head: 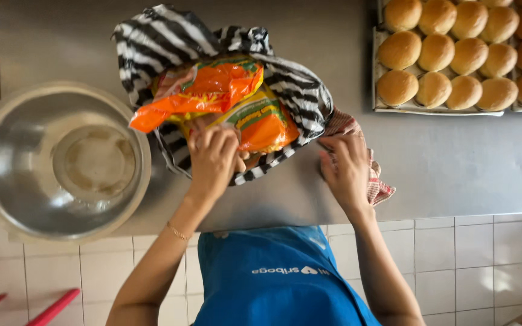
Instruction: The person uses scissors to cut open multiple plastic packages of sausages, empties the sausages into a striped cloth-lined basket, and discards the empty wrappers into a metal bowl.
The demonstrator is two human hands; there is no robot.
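Striped plastic bag [170, 42], black and white: lies on the grey counter [442, 157], mouth turned toward the person. Orange-and-yellow packets [237, 96]: half out of that mouth. Left hand [212, 158]: fingers curled over the packets' near end, apparently gripping, though the fingertips are hidden. Right hand [347, 169]: pinching the bag's edge, holding it open; checked cloth [377, 188] beneath. Steel bowl [61, 160]: just left, empty. Tray of buns [460, 57]: well apart, far right.
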